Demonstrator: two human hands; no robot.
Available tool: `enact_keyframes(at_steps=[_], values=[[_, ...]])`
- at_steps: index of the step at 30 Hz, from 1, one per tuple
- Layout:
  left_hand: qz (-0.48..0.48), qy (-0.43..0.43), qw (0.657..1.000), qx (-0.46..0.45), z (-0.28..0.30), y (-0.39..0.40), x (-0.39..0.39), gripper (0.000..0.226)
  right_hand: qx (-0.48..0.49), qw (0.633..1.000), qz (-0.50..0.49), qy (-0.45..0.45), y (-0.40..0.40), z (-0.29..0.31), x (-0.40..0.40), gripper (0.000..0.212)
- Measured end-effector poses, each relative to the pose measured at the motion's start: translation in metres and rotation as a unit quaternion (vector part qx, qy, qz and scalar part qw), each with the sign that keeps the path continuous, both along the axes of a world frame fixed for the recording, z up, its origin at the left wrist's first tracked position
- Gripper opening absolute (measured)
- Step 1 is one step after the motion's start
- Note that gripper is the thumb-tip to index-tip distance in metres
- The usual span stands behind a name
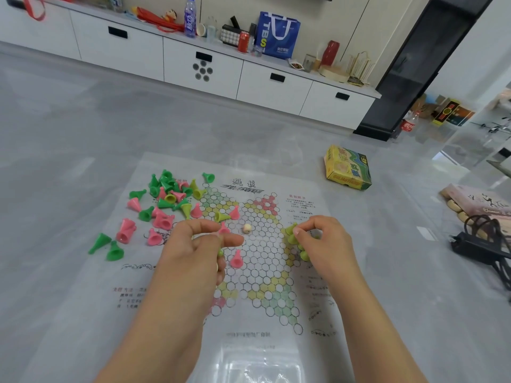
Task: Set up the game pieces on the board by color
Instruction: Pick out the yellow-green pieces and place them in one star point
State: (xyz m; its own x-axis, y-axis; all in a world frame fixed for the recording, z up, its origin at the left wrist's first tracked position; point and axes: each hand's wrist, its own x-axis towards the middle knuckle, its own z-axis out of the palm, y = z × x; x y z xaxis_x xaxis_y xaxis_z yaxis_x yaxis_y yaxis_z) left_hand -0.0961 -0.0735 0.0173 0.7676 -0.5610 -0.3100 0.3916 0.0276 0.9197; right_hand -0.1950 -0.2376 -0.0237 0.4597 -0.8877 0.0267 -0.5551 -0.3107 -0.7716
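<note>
I judged the job barely begun: my right hand (pixel 320 239) pinched a yellow piece (pixel 291 229) over the board's (pixel 257 261) right yellow point, my left hand (pixel 193 244) held spares curled in, and most pieces (pixel 163 200) lay heaped off-grid on the floor.
</note>
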Motion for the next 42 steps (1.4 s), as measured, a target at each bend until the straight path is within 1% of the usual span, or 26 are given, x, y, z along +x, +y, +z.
enact_keyframes(at_steps=[8, 14, 17, 19, 20, 21, 23, 25, 26, 27, 28, 30, 31, 34, 42], values=[[0.002, 0.003, 1.000, 0.000, 0.000, 0.001, 0.001, 0.023, -0.013, 1.000, 0.001, -0.003, 0.001, -0.001, -0.003, 0.015], [-0.001, 0.029, 1.000, -0.011, 0.001, 0.001, 0.002, 0.024, 0.000, 1.000, 0.001, -0.008, 0.000, -0.001, -0.004, 0.014], [-0.015, 0.069, 0.997, -0.029, 0.006, 0.003, 0.001, 0.024, 0.006, 0.999, -0.025, -0.044, 0.002, 0.004, -0.004, 0.015], [-0.025, 0.109, 0.993, -0.040, 0.007, 0.002, 0.001, 0.024, -0.018, 0.997, -0.039, -0.071, 0.006, 0.012, -0.003, 0.014], [-0.027, 0.126, 0.991, -0.043, 0.006, 0.002, 0.002, 0.025, -0.030, 0.996, -0.029, -0.084, 0.009, 0.019, -0.003, 0.014], [-0.028, 0.137, 0.989, -0.043, 0.005, 0.001, 0.002, 0.025, -0.040, 0.995, 0.000, -0.095, 0.014, 0.027, -0.002, 0.014], [-0.035, 0.149, 0.987, -0.045, 0.003, 0.001, 0.002, 0.023, -0.036, 0.989, 0.118, -0.080, 0.033, 0.047, 0.002, 0.014], [-0.036, 0.163, 0.984, -0.054, 0.002, 0.001, 0.001, 0.018, -0.024, 0.966, 0.251, -0.048, 0.054, 0.060, 0.007, 0.014], [-0.036, 0.168, 0.984, -0.057, 0.001, 0.001, 0.000, 0.016, -0.039, 0.953, 0.297, -0.039, 0.062, 0.063, 0.010, 0.012], [-0.036, 0.169, 0.983, -0.055, 0.000, 0.002, 0.000, 0.015, -0.060, 0.943, 0.325, -0.033, 0.067, 0.062, 0.012, 0.009], [-0.036, 0.168, 0.984, -0.052, -0.001, 0.003, 0.000, 0.015, -0.077, 0.936, 0.343, -0.028, 0.071, 0.062, 0.013, 0.012], [-0.032, 0.167, 0.984, -0.052, -0.002, 0.004, 0.002, 0.014, -0.098, 0.928, 0.359, -0.020, 0.073, 0.061, 0.015, 0.019], [-0.032, 0.166, 0.984, -0.053, -0.002, 0.004, 0.002, 0.014, -0.100, 0.928, 0.358, -0.025, 0.073, 0.061, 0.015, 0.019], [-0.034, 0.159, 0.985, -0.050, 0.000, 0.004, 0.000, 0.016, -0.089, 0.933, 0.345, -0.054, 0.074, 0.059, 0.015, 0.011], [-0.003, 0.151, 0.988, -0.044, 0.001, -0.001, -0.002, 0.019, -0.073, 0.947, 0.307, -0.056, 0.074, 0.059, 0.014, 0.007]])
